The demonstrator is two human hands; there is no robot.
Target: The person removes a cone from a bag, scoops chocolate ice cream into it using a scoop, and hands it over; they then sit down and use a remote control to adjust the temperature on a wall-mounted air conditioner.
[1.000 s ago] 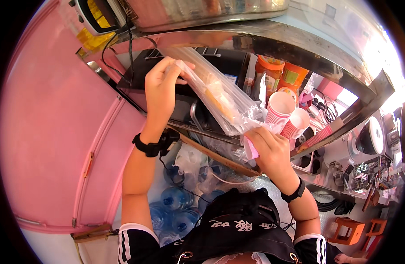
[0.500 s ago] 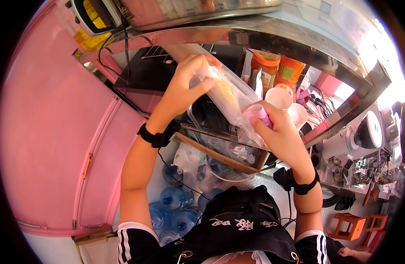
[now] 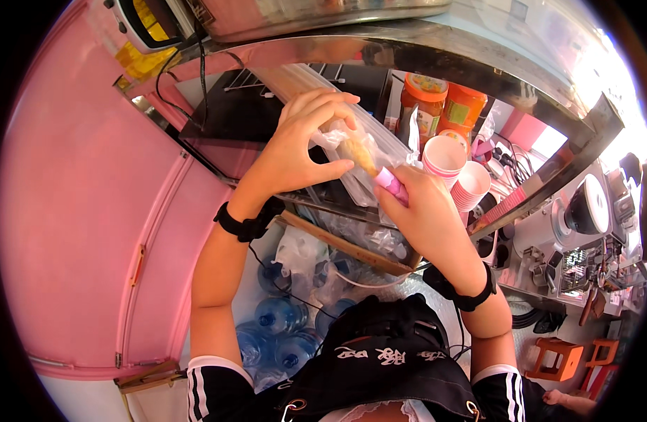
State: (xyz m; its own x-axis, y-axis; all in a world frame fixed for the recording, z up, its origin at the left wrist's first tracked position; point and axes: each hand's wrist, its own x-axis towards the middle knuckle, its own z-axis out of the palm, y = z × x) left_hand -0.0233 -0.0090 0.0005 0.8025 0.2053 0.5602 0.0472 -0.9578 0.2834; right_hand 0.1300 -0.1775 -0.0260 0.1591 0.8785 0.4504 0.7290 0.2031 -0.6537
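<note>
My right hand [image 3: 429, 211] is closed round a pink sleeve [image 3: 392, 184] with a pale rim. Out of the sleeve points a tan, tapered piece that looks like a wafer cone [image 3: 360, 153], partly inside a thin clear plastic bag [image 3: 330, 139]. My left hand [image 3: 295, 144] curves about the bag on the other side, thumb and fingers wide apart, and the cone's far end lies between them. Behind both hands slants a long stack of clear plastic [image 3: 285, 79], on a shelf under a metal-edged counter.
Pink-white paper cups [image 3: 446, 155] and orange-lidded jars [image 3: 423, 105] stand right of my hands. A black flat-topped appliance [image 3: 232, 116] sits left. Below are a cardboard box [image 3: 344, 243] of plastic bags and blue water bottles [image 3: 278, 316]. A grinder-like machine [image 3: 584, 211] stands far right.
My right hand has turned and shifted slightly left, bringing the pink sleeve in line with the tan piece. My left thumb and fingers have spread apart, and the bag has slid back.
</note>
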